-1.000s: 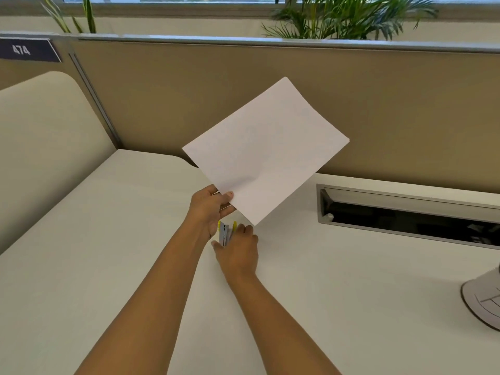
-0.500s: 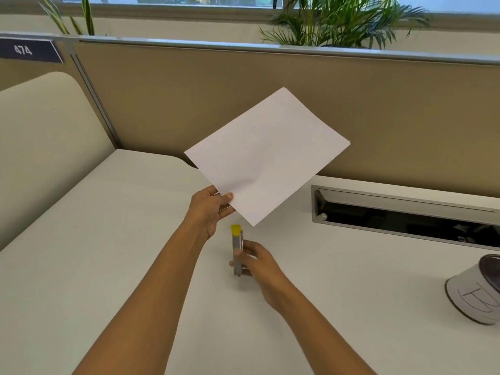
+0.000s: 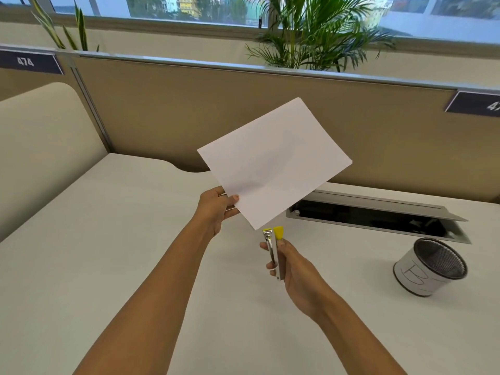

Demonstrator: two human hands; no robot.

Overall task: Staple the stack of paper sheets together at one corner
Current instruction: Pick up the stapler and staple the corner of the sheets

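A white stack of paper sheets (image 3: 273,163) is held up in the air above the desk, tilted, pinched at its lower left edge by my left hand (image 3: 216,208). Just below the stack's lowest corner, my right hand (image 3: 290,262) grips a small silver stapler (image 3: 273,250) with yellow tips, pointing upward with its jaws apart. The stapler's mouth sits a short gap under the paper corner, not touching it.
The white desk (image 3: 108,253) stretches below both arms. A mesh pen cup (image 3: 430,266) wrapped in white stands at the right. An open cable tray (image 3: 373,215) runs along the back, under a tan partition (image 3: 189,109). A cream divider (image 3: 46,136) rises at left.
My right hand has lifted the stapler off the desk and turned it upward toward the paper's lower corner. The paper stays held up. The view has shifted, showing more of the pen cup.
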